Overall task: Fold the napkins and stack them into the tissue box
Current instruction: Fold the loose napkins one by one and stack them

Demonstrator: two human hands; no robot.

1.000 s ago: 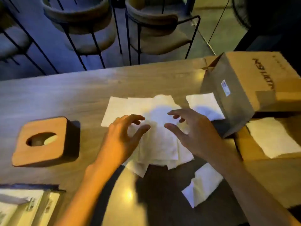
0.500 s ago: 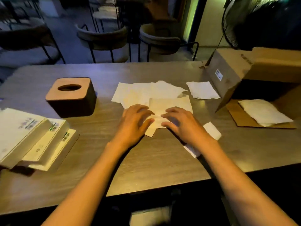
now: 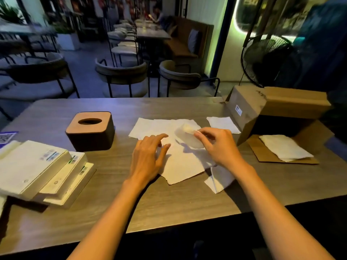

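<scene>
Right hand (image 3: 217, 145) pinches napkin (image 3: 185, 158) corner | cardboard box (image 3: 249, 107) label unreadable, perhaps blurred

Tissue box (image 3: 90, 130) left of napkins (image 3: 165, 128); cardboard box (image 3: 262, 107) right; table (image 3: 169, 199) beneath.

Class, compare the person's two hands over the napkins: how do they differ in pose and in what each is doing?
The left hand lies palm-down, fingers spread, pressing the napkin flat; the right hand pinches a napkin corner raised off the sheet. The left hand's fingers lie nearly straight; the right hand's are curled. Both are bare and work the same napkin.
</scene>
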